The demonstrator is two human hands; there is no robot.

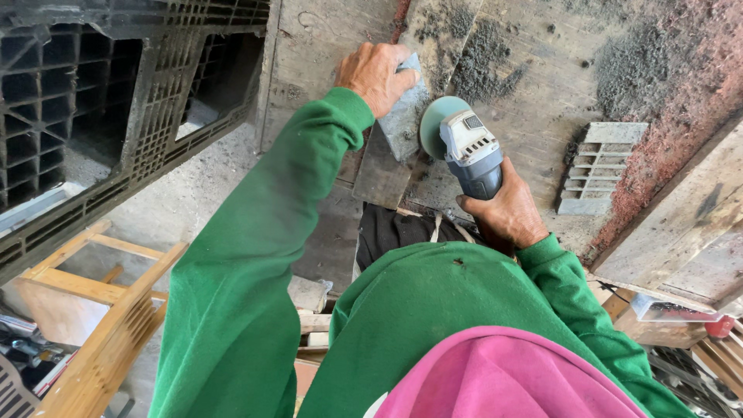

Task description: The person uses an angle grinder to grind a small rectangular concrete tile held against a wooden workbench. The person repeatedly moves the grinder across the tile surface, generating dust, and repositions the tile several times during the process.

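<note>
Two hands work together: left hand [377, 73] clamps the grey slab [404, 116] on the counter [542, 70], just left of the grinder [470, 151] gripped tight by right hand [507, 210].

The one camera sits on my head and looks steeply down over my chest and green sleeves, so my own arms run up from the bottom edge to my hands [433, 139] near the upper middle. It is close, at arm's length from the dusty wooden surface [542, 93] that fills the top and right of the view. At the left edge it also takes in the floor [186, 201] below.
</note>
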